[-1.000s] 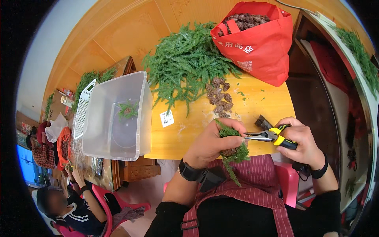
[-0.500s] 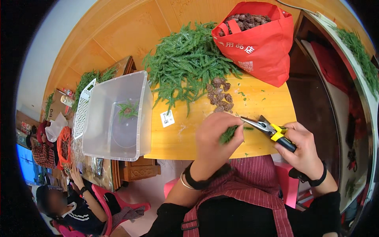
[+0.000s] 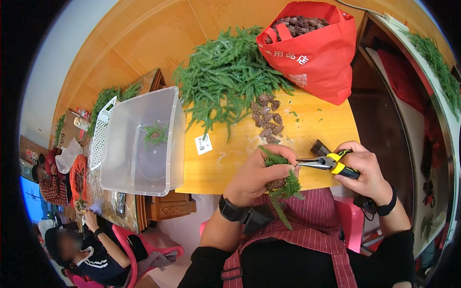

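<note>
My left hand (image 3: 261,174) grips a small bunch of green fir-like sprigs (image 3: 283,185) with a brown cone at its base, held over the near edge of the yellow table (image 3: 331,125). My right hand (image 3: 366,168) holds yellow-and-black pliers (image 3: 326,163), whose metal jaws point left and touch the bunch. A pile of green sprigs (image 3: 225,81) lies at the back of the table, with several brown cones (image 3: 266,117) scattered in front of it.
A red bag (image 3: 317,57) full of cones stands at the back right. A clear plastic tub (image 3: 144,139) holding one sprig piece sits on the left. Further left are a white basket (image 3: 103,129) and a seated person (image 3: 81,245) below.
My left hand lifted the sprig up to the table edge half a second ago, then came back down with the bunch; the pliers have moved in to meet it.
</note>
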`<state>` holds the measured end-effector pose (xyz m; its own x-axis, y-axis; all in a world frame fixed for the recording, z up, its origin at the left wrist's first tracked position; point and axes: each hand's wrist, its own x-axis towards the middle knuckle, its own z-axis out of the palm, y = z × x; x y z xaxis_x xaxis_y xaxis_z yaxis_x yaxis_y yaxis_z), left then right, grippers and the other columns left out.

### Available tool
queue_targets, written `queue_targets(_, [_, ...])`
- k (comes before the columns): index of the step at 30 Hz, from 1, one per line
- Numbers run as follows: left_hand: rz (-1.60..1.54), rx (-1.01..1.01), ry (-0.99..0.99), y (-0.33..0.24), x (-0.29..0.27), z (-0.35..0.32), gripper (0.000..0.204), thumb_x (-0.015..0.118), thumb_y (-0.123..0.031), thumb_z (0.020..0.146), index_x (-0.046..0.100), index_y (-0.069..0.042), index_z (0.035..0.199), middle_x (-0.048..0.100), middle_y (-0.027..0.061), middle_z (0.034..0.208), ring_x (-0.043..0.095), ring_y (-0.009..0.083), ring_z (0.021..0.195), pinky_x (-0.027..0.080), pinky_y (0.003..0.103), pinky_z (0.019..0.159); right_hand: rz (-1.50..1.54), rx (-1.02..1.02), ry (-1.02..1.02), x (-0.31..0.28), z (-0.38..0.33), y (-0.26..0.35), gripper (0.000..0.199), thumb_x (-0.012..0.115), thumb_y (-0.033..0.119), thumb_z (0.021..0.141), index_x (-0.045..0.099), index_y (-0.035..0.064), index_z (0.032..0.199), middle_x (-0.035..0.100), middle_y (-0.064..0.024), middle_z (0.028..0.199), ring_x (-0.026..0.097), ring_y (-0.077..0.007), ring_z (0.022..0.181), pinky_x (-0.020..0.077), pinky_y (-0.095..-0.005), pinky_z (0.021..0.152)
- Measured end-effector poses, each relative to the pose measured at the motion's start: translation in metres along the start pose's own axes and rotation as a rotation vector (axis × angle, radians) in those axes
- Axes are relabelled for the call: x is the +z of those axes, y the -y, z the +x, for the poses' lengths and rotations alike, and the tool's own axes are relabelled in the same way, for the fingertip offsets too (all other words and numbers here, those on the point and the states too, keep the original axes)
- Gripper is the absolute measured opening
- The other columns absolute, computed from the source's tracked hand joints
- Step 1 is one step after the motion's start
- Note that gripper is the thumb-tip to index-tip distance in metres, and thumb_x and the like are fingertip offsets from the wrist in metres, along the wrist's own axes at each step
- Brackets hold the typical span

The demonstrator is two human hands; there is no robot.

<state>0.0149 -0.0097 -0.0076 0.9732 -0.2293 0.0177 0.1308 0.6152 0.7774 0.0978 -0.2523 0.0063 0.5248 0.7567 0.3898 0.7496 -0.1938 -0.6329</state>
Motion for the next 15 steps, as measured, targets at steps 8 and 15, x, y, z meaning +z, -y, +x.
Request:
queue_targets(8, [0.139, -0.020, -0.182, -0.007, 0.009, 0.002, 0.013, 0.060, 0.000, 0.074, 0.059, 0.001, 0.087, 0.060, 0.0070, 0.082, 0.057, 0.0133, 0.073, 0.045, 0.024, 0.066, -0.057, 0.064, -0.025, 0.001, -0.004, 0.006, 0.020, 0.072, 0.008, 0.061, 0.055, 0.0000, 0.068, 0.055, -0.0109, 0.064, 0.058, -0.0299, 0.075, 0.0460, -0.0342, 0.065])
queue_targets(15, [0.987, 0.599, -0.342, -0.002, 0.016, 0.007, 0.012, 0.063, 0.006, 0.069, 0.062, 0.001, 0.080, 0.061, 0.0079, 0.081, 0.057, 0.0159, 0.076, 0.044, 0.024, 0.067, -0.068, 0.111, -0.042, 0.003, -0.002, 0.008, 0.018, 0.071, 0.009, 0.064, 0.057, 0.0002, 0.070, 0.056, -0.0126, 0.069, 0.057, -0.0308, 0.081, 0.0448, -0.0350, 0.068])
